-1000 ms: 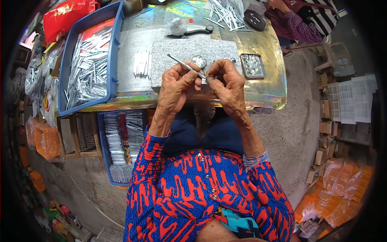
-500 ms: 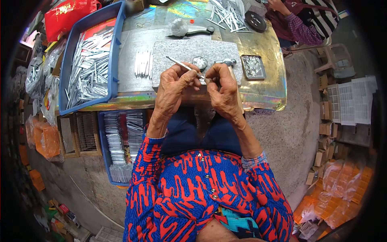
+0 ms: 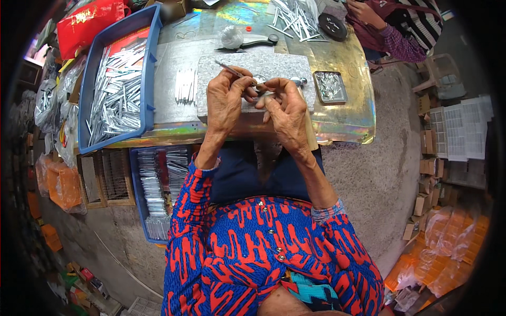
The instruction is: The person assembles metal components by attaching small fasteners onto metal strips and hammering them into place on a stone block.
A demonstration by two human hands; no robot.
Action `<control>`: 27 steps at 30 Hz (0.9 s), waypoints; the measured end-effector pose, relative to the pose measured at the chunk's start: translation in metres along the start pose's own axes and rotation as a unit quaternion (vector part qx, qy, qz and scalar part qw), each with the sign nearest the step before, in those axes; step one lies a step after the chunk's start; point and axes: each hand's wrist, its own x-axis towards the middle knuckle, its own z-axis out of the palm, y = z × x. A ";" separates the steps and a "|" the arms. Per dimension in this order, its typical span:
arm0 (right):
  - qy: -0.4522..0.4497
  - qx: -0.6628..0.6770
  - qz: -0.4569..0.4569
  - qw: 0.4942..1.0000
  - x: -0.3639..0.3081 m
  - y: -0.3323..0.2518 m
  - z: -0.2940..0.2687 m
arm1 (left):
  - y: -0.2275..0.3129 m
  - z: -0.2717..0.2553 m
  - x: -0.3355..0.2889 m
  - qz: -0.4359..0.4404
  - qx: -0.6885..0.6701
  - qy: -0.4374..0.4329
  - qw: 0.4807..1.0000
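The left hand (image 3: 225, 99) is mostly closed, its thumb and fingertips pinching a slim silver metal rod (image 3: 227, 67); the rod slants out from that pinch, its far end pointing away and to the left, and its near end runs in among the fingers toward the right hand. The right hand (image 3: 287, 108) is just beside it, fingers curled and thumb drawn in toward the forefinger near the rod's near end; whether something small sits between those fingertips cannot be told. Beneath and just beyond both hands lies a speckled grey stone block (image 3: 284, 63), and a small round dish (image 3: 261, 78) on it is partly hidden behind the fingers. A hammer (image 3: 311, 129) lies just to the right of the right hand, its metal head beyond the fingers and its pale wooden handle running back beside the wrist. Farther right of that hand is a square box (image 3: 345, 94) of small metal pieces. Left of the left hand, near it, is a row of silver rods (image 3: 186, 87); farther left, a blue tray (image 3: 150, 68) holds a loose heap of similar rods. Beyond the hands, past the block, lie a black lever-like tool (image 3: 255, 43) and a crumpled clear plastic bag (image 3: 231, 37), and beyond the right hand, another scattered pile of silver rods (image 3: 295, 22) beside a black round dish (image 3: 332, 26).
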 end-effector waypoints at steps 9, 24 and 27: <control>0.041 0.018 -0.004 0.999 -0.002 -0.005 -0.021 | -0.012 -0.003 0.027 0.004 0.076 -0.030 0.997; 0.049 0.042 0.004 0.998 -0.006 -0.008 -0.046 | -0.002 -0.007 0.039 -0.015 0.153 -0.123 0.980; 0.047 0.024 0.007 0.999 -0.001 -0.009 -0.047 | 0.003 -0.004 0.039 0.016 0.212 -0.139 0.967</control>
